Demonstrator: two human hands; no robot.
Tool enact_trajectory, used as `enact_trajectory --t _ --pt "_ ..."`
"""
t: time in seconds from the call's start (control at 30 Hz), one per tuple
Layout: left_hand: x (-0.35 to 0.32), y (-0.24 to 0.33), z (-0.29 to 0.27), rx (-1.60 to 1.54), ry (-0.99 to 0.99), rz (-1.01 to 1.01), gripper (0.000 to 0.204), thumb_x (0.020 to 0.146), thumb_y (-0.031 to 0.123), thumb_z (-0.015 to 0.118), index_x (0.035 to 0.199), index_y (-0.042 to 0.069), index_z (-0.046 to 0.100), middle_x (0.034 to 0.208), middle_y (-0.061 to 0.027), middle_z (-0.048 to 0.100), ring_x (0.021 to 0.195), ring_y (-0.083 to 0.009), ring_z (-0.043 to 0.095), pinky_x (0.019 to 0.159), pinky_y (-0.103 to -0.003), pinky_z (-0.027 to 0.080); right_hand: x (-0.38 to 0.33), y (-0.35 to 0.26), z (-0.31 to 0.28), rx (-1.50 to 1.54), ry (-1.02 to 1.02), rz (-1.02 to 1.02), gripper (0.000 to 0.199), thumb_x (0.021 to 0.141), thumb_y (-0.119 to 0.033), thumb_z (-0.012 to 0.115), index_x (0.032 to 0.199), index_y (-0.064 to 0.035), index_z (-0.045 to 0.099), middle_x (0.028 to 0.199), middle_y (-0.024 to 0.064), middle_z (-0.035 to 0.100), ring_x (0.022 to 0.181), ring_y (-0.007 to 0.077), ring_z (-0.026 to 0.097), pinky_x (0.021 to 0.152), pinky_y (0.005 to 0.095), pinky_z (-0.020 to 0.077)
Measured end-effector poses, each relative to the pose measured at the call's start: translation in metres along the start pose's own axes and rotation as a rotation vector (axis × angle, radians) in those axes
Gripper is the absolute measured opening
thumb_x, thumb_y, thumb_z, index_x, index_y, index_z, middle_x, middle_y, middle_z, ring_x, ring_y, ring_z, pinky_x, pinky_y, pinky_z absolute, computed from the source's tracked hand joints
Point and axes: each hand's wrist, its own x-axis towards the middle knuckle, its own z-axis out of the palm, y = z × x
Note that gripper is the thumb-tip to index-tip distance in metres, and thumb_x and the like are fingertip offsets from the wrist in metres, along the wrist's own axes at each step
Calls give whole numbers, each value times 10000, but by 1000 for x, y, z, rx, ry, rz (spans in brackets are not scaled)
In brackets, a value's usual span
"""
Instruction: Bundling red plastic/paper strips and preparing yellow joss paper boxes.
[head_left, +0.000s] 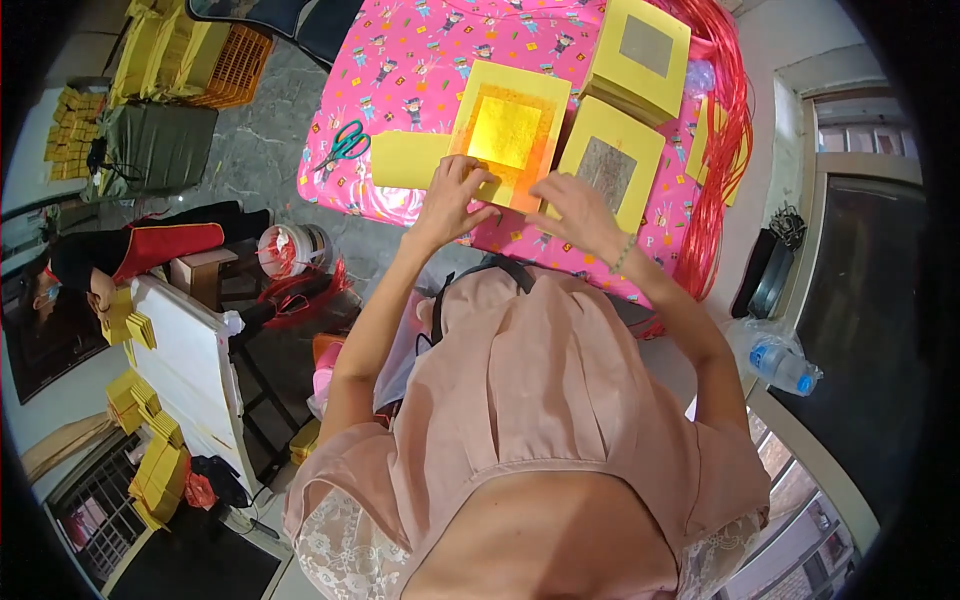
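A stack of yellow paper (507, 186) lies on the pink table, its top sheet bearing an orange panel with a shiny gold square (503, 131). My left hand (453, 203) grips the near left corner, fingers bent over the paper and thumb at the front edge. At the near right corner my right hand (580, 212) holds the same stack with curled fingers; part of its grip is hidden. Close by on the right sits another yellow stack (641, 205) with a grey square. Left of my left hand lies a plain yellow piece (400, 160).
Green-handled scissors (347, 143) lie on the pink patterned tablecloth (400, 40). A taller yellow stack (672, 85) stands far right, beside red plastic strands (735, 150). At left, another person's hand (103, 291) is by a white table (190, 350). A bucket (290, 250) stands between.
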Motion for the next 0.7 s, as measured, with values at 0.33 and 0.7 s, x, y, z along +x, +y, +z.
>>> enact_trajectory --t 0.33,0.7 --pt "5 -8 0 -121 -1 -30 310 635 218 772 904 112 659 962 -69 549 952 -264 487 827 -367 420 -3 -1 17 11 26 99 168 763 -183 656 831 -57 567 796 83 527 743 273 566 634 378 472" --pt "8 -12 2 -207 -20 -116 169 688 225 748 825 128 725 931 -55 566 929 -230 492 801 -345 439 6 9 15 345 -56 422 183 807 -180 622 747 -8 619 746 97 569 669 215 596 623 315 458"
